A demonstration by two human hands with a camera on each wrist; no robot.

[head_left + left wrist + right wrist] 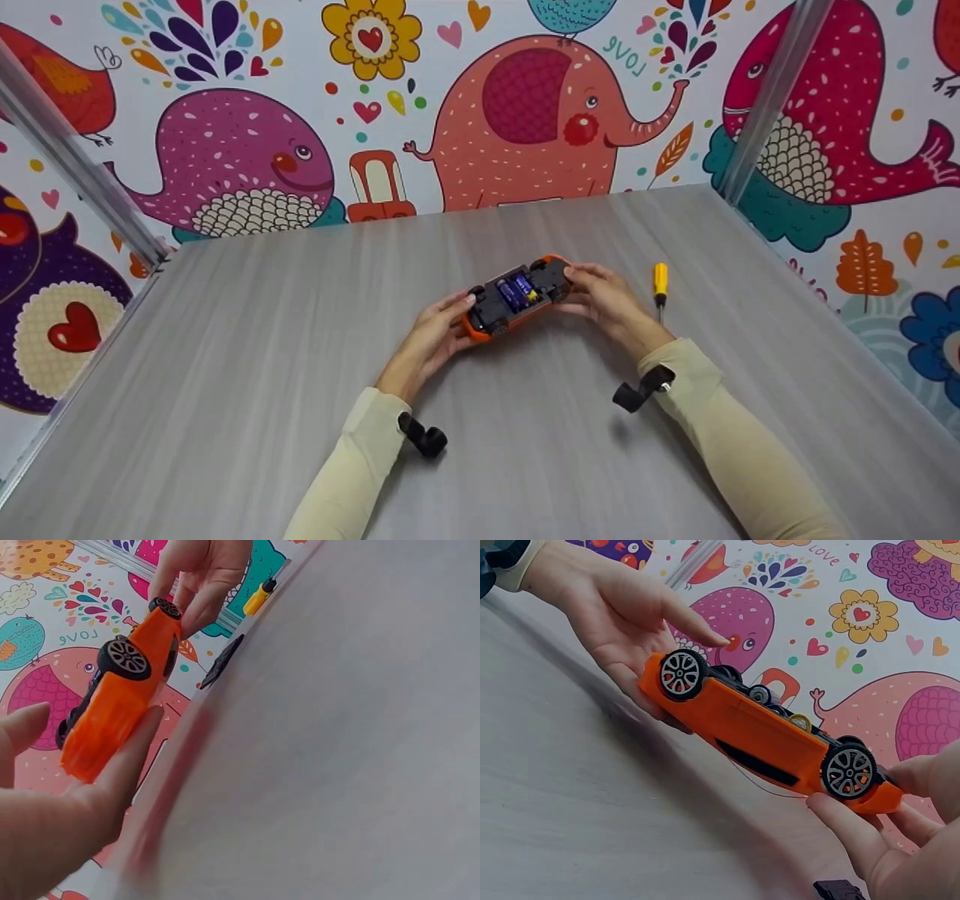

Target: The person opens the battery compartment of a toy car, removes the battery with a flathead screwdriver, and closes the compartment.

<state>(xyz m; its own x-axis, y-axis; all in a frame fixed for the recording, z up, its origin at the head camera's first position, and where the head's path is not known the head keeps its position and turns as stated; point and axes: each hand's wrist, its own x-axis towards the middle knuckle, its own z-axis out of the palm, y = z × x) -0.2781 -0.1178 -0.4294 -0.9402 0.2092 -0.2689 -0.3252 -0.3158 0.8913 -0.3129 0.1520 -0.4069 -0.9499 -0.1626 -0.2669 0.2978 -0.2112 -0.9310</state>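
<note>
Toy car found upside down above the table, between the two hands, batteries exposed in its underside. Right hand has its grip closed on one end, thumb and fingers pinching; left hand has a wide grip, fingers supporting the other end, thumb standing clear. Yellow-handled screwdriver and small black piece noted on the table

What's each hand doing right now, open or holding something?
Left hand: open, fingers supporting one end of the upturned orange toy car.
Right hand: closed, holding the toy car's other end.
</note>
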